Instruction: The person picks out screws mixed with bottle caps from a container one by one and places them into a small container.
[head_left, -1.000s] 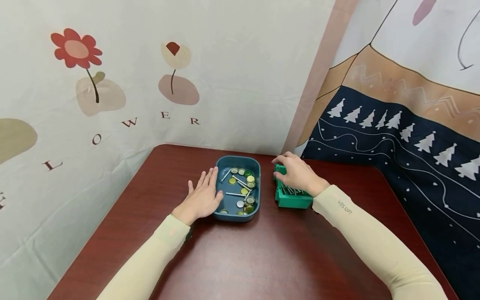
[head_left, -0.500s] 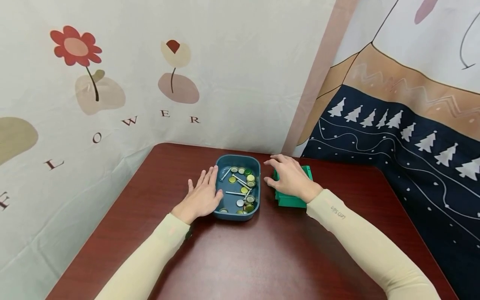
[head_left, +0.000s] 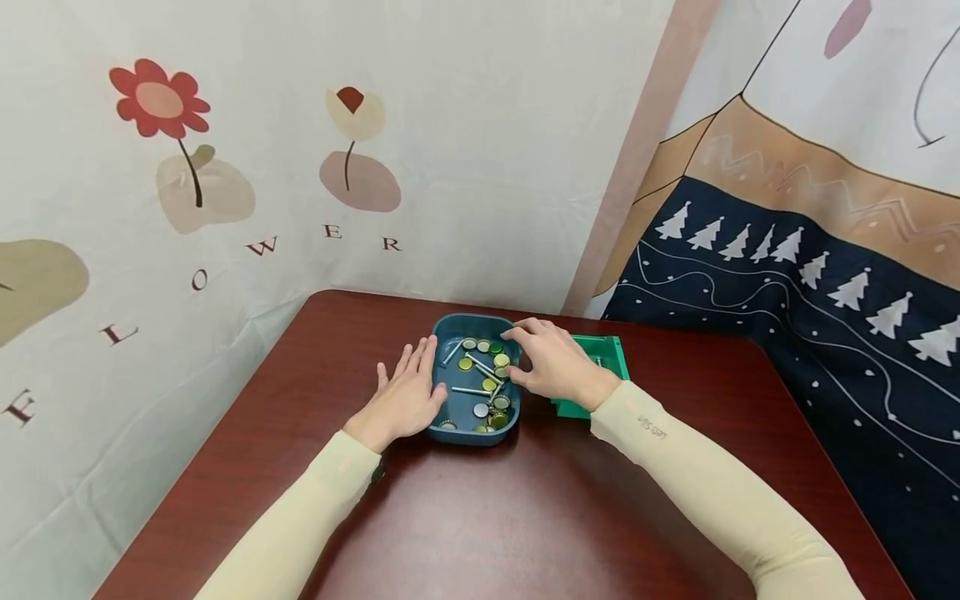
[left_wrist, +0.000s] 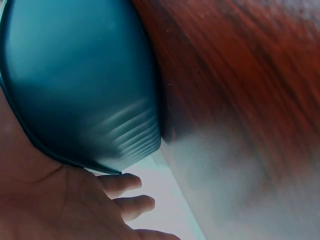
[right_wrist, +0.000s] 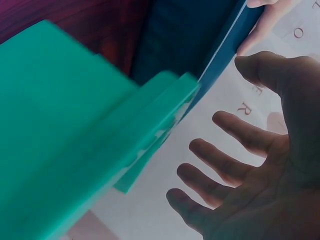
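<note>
A blue tray (head_left: 471, 438) holds several bottle caps (head_left: 502, 361) and a few metal screws or nails (head_left: 471, 391). My left hand (head_left: 401, 402) lies against its left rim, fingers straight. From the left wrist view, the palm (left_wrist: 55, 205) touches the edge of the tray's outer wall (left_wrist: 85, 75). Over the tray's right rim hovers my right hand (head_left: 555, 365), its fingers spread and bent a little, with nothing between them. That spread hand (right_wrist: 250, 165) shows apart from the green box (right_wrist: 75, 130) in the right wrist view.
The green box (head_left: 611, 354) stands to the right of the tray, partly hidden under my right hand and wrist. Both sit near the far edge of a brown wooden table (head_left: 480, 517). A printed cloth (head_left: 480, 167) hangs behind it.
My right hand has moved left, from over the green box to the right rim of the blue tray. The left hand has stayed in place.
</note>
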